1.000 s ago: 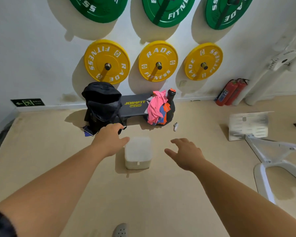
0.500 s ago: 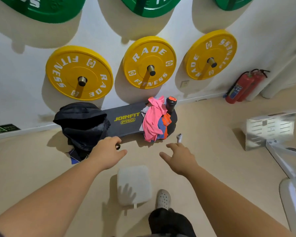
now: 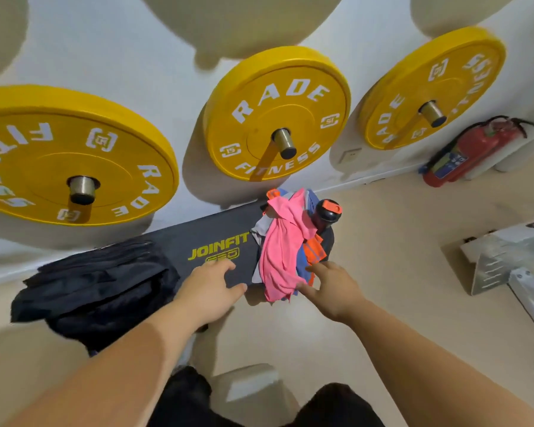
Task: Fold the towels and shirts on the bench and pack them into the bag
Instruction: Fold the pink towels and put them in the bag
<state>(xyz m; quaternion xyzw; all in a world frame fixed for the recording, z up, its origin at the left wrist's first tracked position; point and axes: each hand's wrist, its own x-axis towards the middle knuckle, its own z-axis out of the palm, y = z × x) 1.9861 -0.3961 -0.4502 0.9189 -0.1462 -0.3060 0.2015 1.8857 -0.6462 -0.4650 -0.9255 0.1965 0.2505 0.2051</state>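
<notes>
A low black bench (image 3: 204, 241) marked JOINFIT stands against the wall. On its right end lies a heap of clothes (image 3: 282, 248): a pink cloth on top, with blue, orange and grey pieces under it. A black bag (image 3: 96, 288) slumps over the bench's left end. My left hand (image 3: 211, 286) hovers with relaxed fingers over the bench's front edge, just left of the heap. My right hand (image 3: 330, 286) reaches with spread fingers to the lower right edge of the heap, at or touching the cloth. Neither hand holds anything.
A black bottle with an orange lid (image 3: 326, 212) stands right behind the heap. Yellow weight plates (image 3: 275, 115) hang on pegs above the bench. Red fire extinguishers (image 3: 472, 152) lean at the wall on the right. A white pad (image 3: 247, 386) lies on the floor between my knees.
I have stepped close to the bench and lowered myself. Both hands have moved forward, from above the floor pad to the bench's front edge and the clothes heap.
</notes>
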